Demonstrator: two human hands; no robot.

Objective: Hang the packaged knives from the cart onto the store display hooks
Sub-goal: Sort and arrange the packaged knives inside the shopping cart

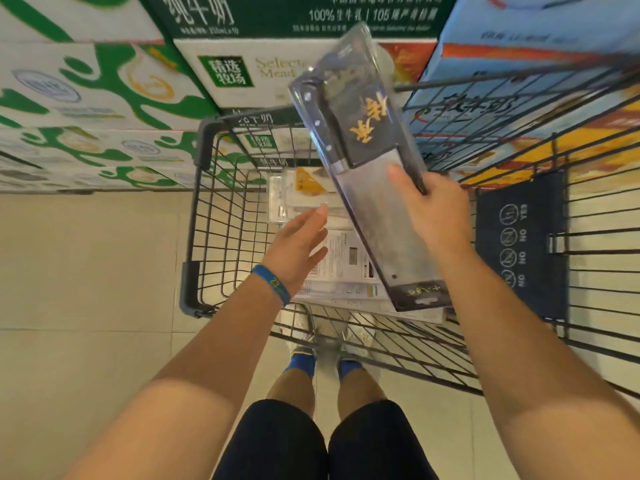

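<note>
My right hand [431, 211] grips a long packaged cleaver [367, 161] in a clear blister pack with gold characters, lifted at a slant above the black wire cart [204, 216]. Its thumb lies on the pack's front over the blade. My left hand [301, 242], with a blue wristband, reaches into the cart with straight fingers, just above more knife packages [346, 268] lying flat on the cart's bottom. Whether its fingertips touch them I cannot tell. No display hooks are in view.
Stacked milk cartons [114, 98] stand beyond the cart, green and white on the left, blue and orange on the right. A dark child-seat flap [519, 244] with printed warnings hangs on the cart's right. Beige tiled floor [86, 271] lies to the left.
</note>
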